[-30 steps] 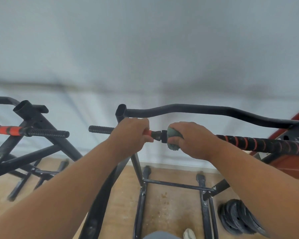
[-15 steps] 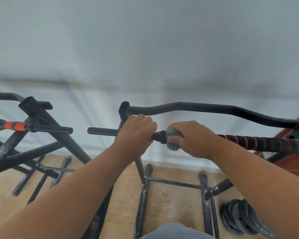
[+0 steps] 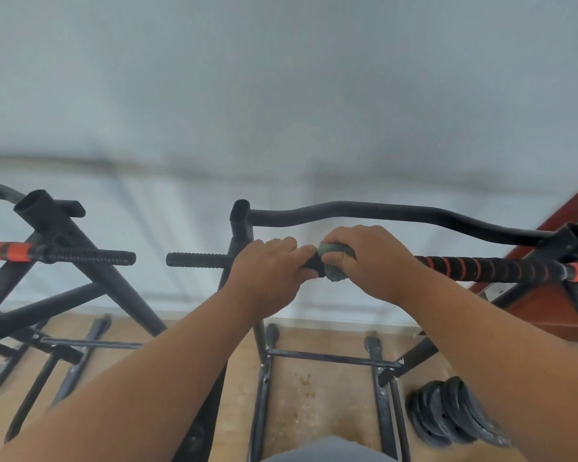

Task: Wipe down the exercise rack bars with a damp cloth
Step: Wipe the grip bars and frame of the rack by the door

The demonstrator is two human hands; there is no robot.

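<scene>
Wiping was underway: right hand [image 3: 374, 261] clenched the damp cloth [image 3: 336, 261] around the rack bar [image 3: 481, 266], left hand [image 3: 271, 268] gripping beside it, and next probably called for sliding rightward.

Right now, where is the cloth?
In the head view, the green cloth is bunched in the right hand on the horizontal grip bar, just right of centre, with the left hand gripping the bar beside it.
</scene>
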